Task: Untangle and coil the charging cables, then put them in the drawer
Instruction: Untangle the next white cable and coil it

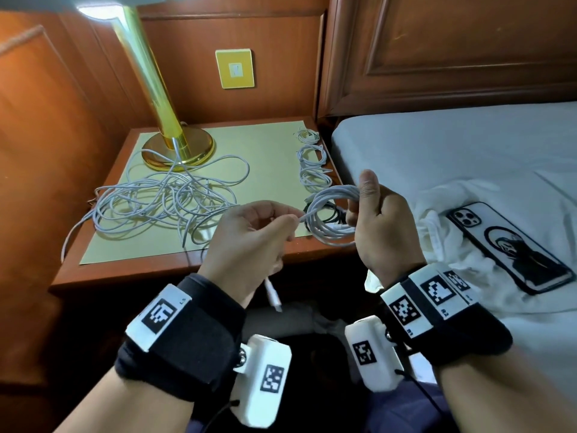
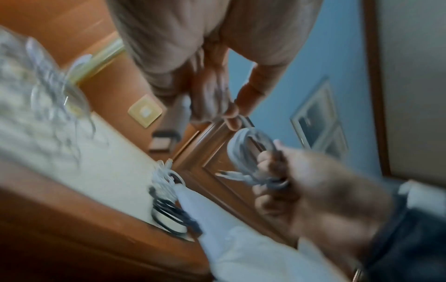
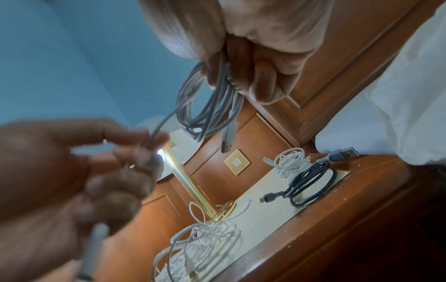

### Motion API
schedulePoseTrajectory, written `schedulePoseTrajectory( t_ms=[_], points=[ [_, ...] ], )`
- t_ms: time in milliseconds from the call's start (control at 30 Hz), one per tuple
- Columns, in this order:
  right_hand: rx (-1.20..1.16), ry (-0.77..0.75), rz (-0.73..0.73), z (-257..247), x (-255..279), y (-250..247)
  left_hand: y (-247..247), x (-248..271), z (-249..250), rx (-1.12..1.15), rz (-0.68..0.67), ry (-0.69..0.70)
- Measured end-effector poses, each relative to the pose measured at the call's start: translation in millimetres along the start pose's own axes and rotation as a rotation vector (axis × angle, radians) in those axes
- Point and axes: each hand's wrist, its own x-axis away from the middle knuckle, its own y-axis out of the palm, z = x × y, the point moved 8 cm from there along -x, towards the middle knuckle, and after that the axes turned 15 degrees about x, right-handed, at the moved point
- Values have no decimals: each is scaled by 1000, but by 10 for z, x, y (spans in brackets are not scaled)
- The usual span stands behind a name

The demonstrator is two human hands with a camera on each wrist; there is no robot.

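In right hand point(image 1: 379, 214), white cable coil point(image 1: 332, 214) upright, edge-on.

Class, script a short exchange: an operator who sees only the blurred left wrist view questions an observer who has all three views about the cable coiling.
Operator: My picture is smeared. Where does the cable's loose end go?
Observer: The left hand pinches the strand that leads to the white coil gripped by the right hand. The plug hangs below the left hand.
Operator: Is anything lying on the bed beside the work?
Observer: Yes, a phone lies back up on the bed.
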Motion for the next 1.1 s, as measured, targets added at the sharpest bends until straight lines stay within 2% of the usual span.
schedulePoseTrajectory(
  t_ms=[100, 200, 267, 400, 567, 633, 800, 967, 1100],
  points=[
    [-38, 92, -26, 74, -23, -30, -40, -4, 99, -348, -61, 169],
    [-125, 122, -100, 57, 12, 34, -16, 18, 144, -532, -36, 275],
    [-253, 96, -174, -16, 56, 116, -39, 8, 140, -577, 6, 290],
    [-521, 74, -317, -107, 96, 246, -83, -10, 43, -359, 17, 192],
    [-539, 27, -332, -137, 124, 274, -20, 36, -39, 21, 37, 50],
    [-532, 28, -335, -127, 133, 300, -15, 34, -47, 103, 42, 31],
    [-551, 32, -404, -197, 214, 397, 51, 10, -40, 35, -8, 112],
    [-430, 7, -343, -204, 246, 393, 37, -4, -34, -9, -12, 156],
    [-457, 28, -314, -173, 212, 373, 64, 8, 8, -63, -59, 183]
  ],
)
